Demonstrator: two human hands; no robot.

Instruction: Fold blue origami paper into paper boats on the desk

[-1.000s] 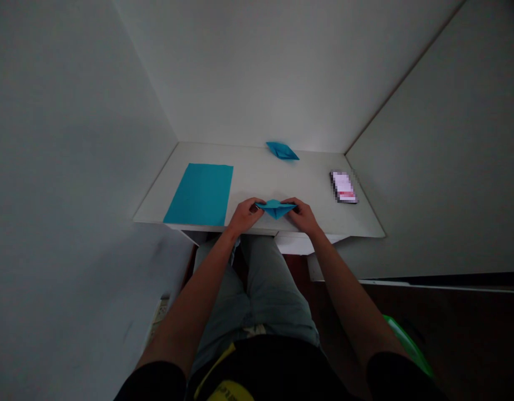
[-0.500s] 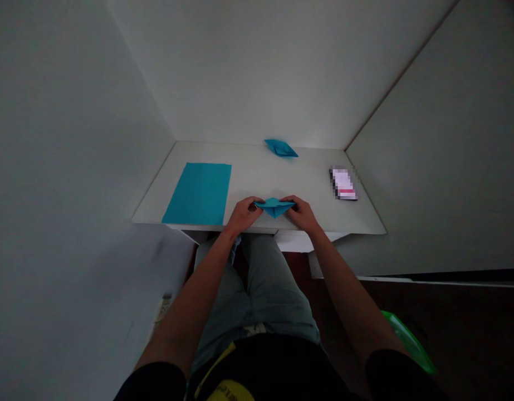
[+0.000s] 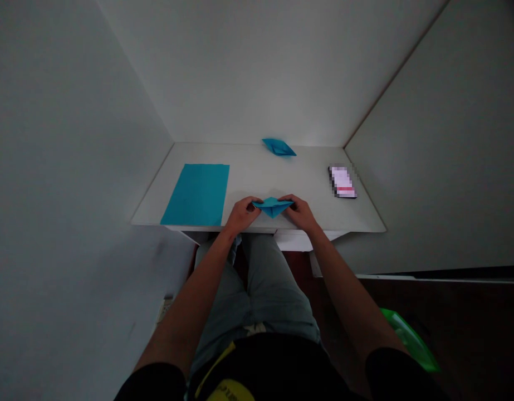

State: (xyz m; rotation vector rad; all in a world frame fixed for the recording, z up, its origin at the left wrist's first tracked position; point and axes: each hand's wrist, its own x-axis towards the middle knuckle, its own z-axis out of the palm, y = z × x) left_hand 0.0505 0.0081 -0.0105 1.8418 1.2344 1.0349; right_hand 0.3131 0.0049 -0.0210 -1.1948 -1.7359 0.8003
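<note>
The fingers of the left hand pinch the left tip of a small folded blue paper, and the fingers of the right hand pinch its right tip, both closed on the paper. In the head view the folded piece sits between the two hands at the near edge of the white surface, its point turned toward the person. A flat blue sheet lies on the surface to the left, just beside the left hand. A second folded blue shape rests at the far edge by the wall. A phone lies well to the right. Something green shows on the floor at lower right.
</note>
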